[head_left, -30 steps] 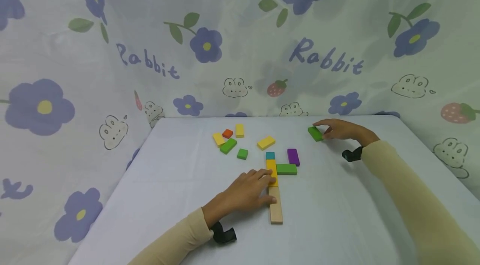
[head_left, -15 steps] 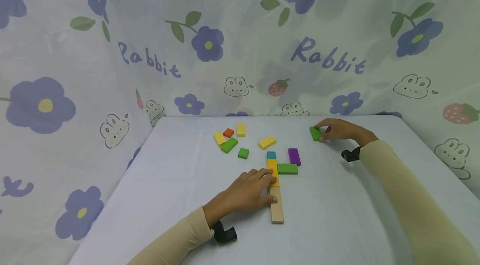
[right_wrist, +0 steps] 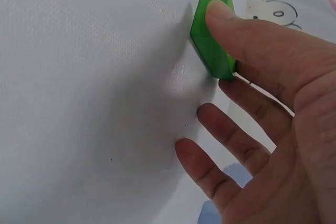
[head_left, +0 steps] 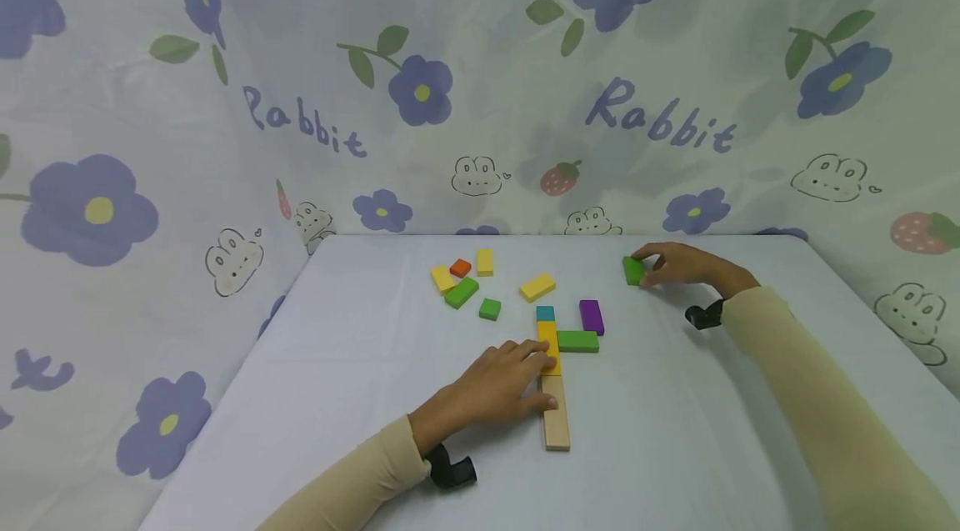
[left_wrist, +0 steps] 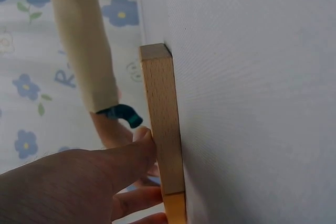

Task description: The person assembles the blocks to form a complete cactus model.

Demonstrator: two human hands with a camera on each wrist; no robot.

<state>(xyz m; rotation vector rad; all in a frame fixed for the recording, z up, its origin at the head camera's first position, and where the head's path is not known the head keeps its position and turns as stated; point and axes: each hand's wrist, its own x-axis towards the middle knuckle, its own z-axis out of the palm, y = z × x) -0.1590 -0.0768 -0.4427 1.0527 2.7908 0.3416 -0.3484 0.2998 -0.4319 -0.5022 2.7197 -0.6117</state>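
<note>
My right hand pinches a green block at the far right of the table, thumb on its face and fingers at its edge in the right wrist view. Whether that block touches the cloth I cannot tell. My left hand rests on a row of blocks, its fingers loosely bent over an orange-yellow block. Its thumb lies on the plain wooden block that adjoins it. At the row's far end is a small teal block. Another green block extends rightward from the orange-yellow one.
A purple block lies just behind the sideways green one. Farther back are several loose pieces: a small green block, a yellow block, a red-orange block and others. A patterned curtain rises behind the white-covered table.
The green block in my right hand has turned slightly, its long side now pointing more straight away from me. My left hand and the row have kept their places.
</note>
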